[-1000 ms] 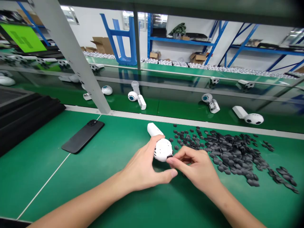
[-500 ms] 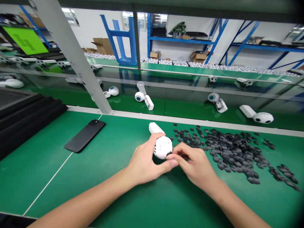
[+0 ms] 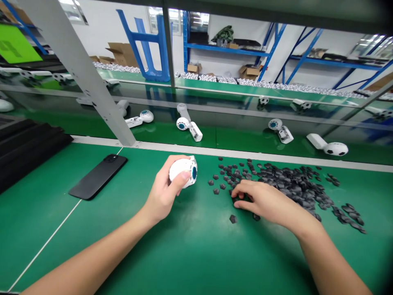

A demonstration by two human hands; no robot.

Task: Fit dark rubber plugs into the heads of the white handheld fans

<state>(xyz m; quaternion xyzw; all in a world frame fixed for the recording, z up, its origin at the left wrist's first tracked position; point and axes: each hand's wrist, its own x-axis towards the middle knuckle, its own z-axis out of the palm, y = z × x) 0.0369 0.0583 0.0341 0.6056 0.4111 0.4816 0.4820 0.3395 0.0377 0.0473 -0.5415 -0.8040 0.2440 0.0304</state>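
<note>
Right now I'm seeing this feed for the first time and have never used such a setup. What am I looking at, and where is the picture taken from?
This is no machine: you are seeing a person's own two bare hands, filmed by a camera worn on the head that looks forward and down. The left hand grips a white ball-shaped shell with a blue disc at one end. The right hand rests at the edge of a spread of small black hexagonal pieces; I cannot tell whether it has one pinched. These lie on a green bench mat. A black phone lies to the left, near a stack of black sheets. Farther off, more white ball units sit on a green surface.
</note>
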